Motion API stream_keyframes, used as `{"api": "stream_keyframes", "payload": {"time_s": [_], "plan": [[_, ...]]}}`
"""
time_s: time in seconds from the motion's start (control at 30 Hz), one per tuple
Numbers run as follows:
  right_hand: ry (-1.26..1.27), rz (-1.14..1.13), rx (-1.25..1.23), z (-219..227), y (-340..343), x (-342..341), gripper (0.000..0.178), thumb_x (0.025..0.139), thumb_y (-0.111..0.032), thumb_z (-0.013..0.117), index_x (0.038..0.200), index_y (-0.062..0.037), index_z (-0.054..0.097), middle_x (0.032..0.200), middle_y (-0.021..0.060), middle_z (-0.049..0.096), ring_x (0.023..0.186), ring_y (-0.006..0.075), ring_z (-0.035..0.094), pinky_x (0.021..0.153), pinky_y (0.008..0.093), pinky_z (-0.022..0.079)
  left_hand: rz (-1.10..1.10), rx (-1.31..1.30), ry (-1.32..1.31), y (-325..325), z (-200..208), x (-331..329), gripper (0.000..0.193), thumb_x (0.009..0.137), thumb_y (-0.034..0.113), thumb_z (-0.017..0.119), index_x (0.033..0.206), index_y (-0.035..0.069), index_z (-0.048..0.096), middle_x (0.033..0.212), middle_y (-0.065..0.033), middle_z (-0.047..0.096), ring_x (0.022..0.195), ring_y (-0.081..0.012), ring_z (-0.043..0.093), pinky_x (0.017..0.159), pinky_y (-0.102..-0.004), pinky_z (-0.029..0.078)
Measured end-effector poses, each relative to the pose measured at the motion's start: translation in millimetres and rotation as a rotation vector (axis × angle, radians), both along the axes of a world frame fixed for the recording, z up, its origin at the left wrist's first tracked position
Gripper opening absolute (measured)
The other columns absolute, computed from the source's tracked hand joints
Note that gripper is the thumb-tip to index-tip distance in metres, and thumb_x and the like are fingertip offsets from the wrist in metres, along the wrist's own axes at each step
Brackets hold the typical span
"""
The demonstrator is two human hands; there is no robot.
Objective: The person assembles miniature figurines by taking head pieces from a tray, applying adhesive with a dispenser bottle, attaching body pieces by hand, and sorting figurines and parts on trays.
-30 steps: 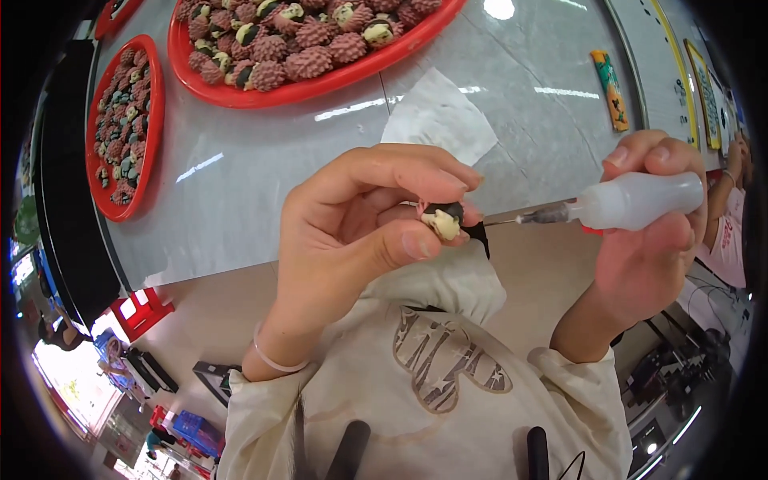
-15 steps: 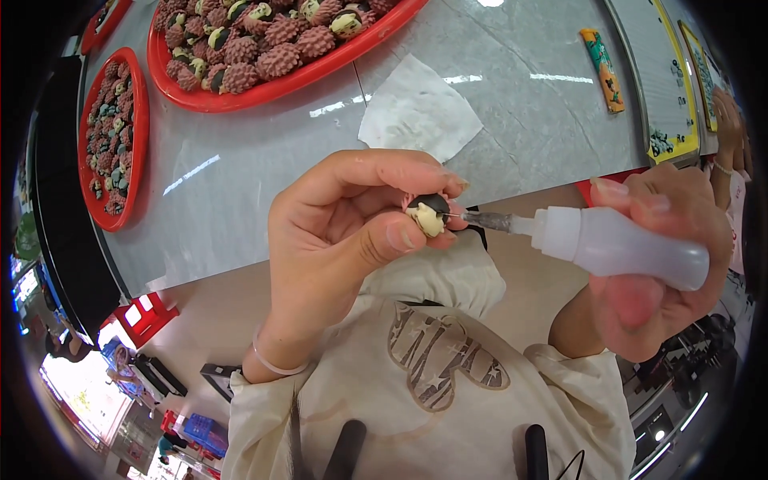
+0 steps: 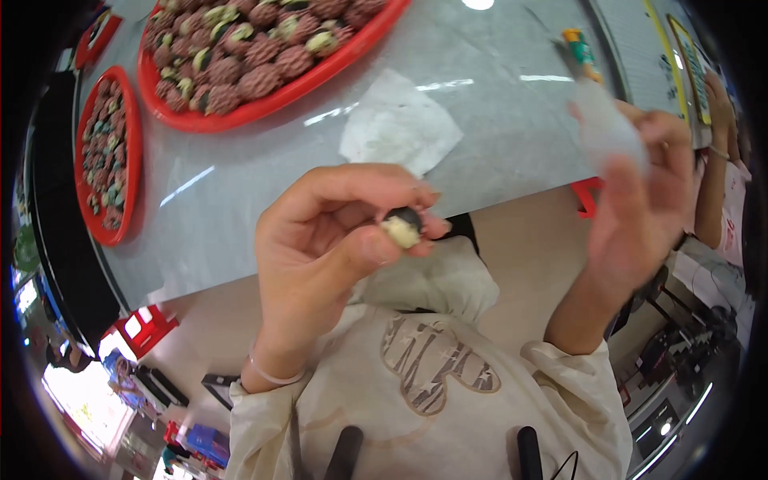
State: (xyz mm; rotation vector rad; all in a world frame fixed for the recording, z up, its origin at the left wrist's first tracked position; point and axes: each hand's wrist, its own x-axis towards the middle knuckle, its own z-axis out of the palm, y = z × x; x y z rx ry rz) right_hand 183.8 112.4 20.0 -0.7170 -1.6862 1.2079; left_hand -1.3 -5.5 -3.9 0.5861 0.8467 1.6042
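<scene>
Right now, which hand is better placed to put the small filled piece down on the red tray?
Probably the left hand. It already pinches the small filled piece at its fingertips, on the side of the red tray. The right hand is blurred, raised, holding a squeeze bottle.

Table top (image 3: pixel 512 120): grey, smooth, glossy, light streaks reflected. Trays (image 3: pixel 172 116): red plastic, shiny rim. Pieces on trays (image 3: pixel 256 80): rough, scaly, matt brown-red. Sheet (image 3: pixel 400 124) on table: thin white paper, crinkled, matt. Piece (image 3: pixel 402 227) pinched in left hand (image 3: pixel 336 240): dark glossy shell, pale matt inside. Bottle (image 3: pixel 604 128) in right hand (image 3: pixel 640 208): translucent soft plastic, blurred. Sleeves (image 3: pixel 576 400): cream cloth, matt.
</scene>
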Motion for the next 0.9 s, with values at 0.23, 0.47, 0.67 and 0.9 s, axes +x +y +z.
{"api": "stream_keyframes", "payload": {"time_s": [0.23,0.47,0.67,0.9], "plan": [[-0.29,-0.159,0.214,-36,12,-8,0.044,0.062,0.011,0.062,0.098,-0.0008,0.04,0.095,0.0114,0.055,0.081,0.0149,0.053,0.075,0.0263,0.042,0.054,-0.096,0.092,0,1,6,0.03,0.073,0.017,0.065,0.09,-0.002,0.05,0.089,-0.016,0.053,0.073,-0.022,0.058,0.061,-0.0257,0.05],[-0.441,-0.153,0.205,-17,22,18,0.037,0.066,0.004,0.06,0.101,-0.0015,0.047,0.096,0.0074,0.055,0.086,0.0145,0.053,0.078,0.0268,0.041,0.063,-0.174,0.158,7,3,8,0.03,0.073,0.019,0.066,0.089,0.0,0.049,0.088,-0.0153,0.052,0.07,-0.0202,0.058,0.058,-0.0238,0.05],[-0.925,-0.497,0.1,15,79,130,0.027,0.071,0.001,0.055,0.098,-0.0002,0.052,0.089,0.0062,0.056,0.079,0.0121,0.052,0.072,0.0242,0.041,0.083,-0.15,0.179,3,4,1,0.026,0.074,0.015,0.064,0.09,0.0,0.049,0.089,-0.0144,0.052,0.071,-0.0189,0.058,0.057,-0.0232,0.05],[-1.067,-0.346,-0.012,10,83,112,0.015,0.074,-0.001,0.052,0.089,0.0008,0.056,0.074,0.0023,0.055,0.068,0.0066,0.048,0.063,0.0196,0.039,0.089,-0.141,0.173,3,3,1,0.025,0.075,0.013,0.062,0.091,0.0,0.049,0.09,-0.0144,0.051,0.073,-0.0188,0.058,0.057,-0.0231,0.05]]}}
